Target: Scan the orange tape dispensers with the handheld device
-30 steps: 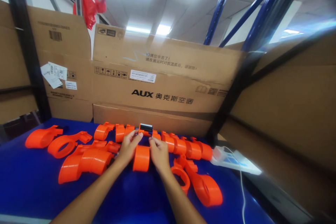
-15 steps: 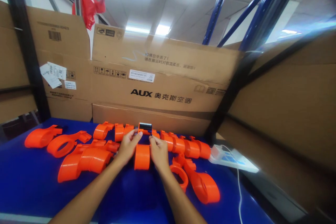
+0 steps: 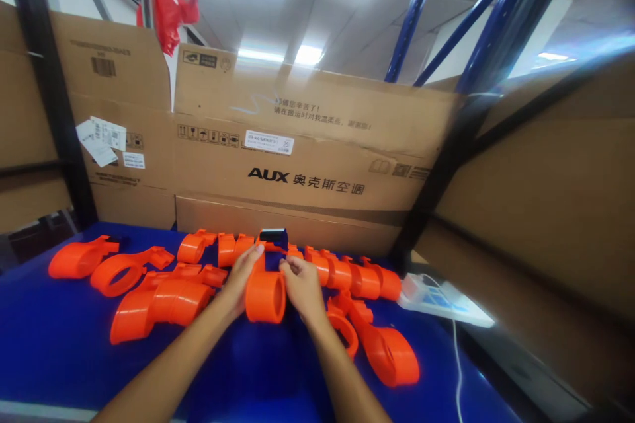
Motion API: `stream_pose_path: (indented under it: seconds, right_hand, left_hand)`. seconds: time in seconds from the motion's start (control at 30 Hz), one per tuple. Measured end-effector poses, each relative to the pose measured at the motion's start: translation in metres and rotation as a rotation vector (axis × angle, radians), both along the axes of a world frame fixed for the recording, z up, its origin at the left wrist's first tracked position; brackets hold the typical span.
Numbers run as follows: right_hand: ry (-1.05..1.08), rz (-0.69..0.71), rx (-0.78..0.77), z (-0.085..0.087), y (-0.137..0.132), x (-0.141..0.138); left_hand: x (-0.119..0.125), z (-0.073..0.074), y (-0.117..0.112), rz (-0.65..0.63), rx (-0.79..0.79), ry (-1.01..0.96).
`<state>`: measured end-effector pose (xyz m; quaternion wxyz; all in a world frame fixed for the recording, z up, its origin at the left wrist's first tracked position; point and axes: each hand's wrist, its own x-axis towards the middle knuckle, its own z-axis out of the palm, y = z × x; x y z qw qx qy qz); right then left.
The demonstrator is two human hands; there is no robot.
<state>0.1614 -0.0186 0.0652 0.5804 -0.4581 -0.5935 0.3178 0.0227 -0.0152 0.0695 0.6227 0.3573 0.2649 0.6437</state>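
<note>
An orange tape dispenser (image 3: 265, 297) is held up over the blue table, its ring toward me and a dark cutter piece (image 3: 274, 236) at its far end. My left hand (image 3: 243, 279) grips it along the left side, thumb near the cutter end. On the other side, my right hand (image 3: 301, 284) has its fingers curled and pinched close to the dispenser's neck. Whatever lies between those fingertips is too small or hidden to make out. Behind both hands, more orange dispensers (image 3: 364, 281) stand in a row, partly covered by the hands.
Several orange dispensers (image 3: 181, 301) lie left on the blue table (image 3: 238, 370); another dispenser (image 3: 391, 353) lies right. A white power strip (image 3: 446, 301) with a cable sits at the right edge. Cardboard (image 3: 307, 145) walls the back, between dark rack posts (image 3: 426, 178).
The held dispenser has turned, so its ring opening now shows toward the right and its cutter end is angled. My right fingers have curled in more beside it.
</note>
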Motion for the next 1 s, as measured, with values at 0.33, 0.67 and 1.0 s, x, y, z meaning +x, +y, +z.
stream_pose_path:
  seconds: [0.33,0.67,1.0]
  right_hand:
    - [-0.189,-0.098,0.100,0.011,-0.002,0.020]
    - [-0.648,0.262,0.141,0.022,-0.028,0.022]
    - [-0.289,-0.036,0.235,0.020,-0.018,0.017]
  left_hand:
    - [-0.012,0.002,0.015,0.062,-0.109,-0.105]
    - [-0.019,0.006,0.010,0.058,-0.111,-0.123]
    - [-0.008,-0.003,0.007,0.045,0.128,0.169]
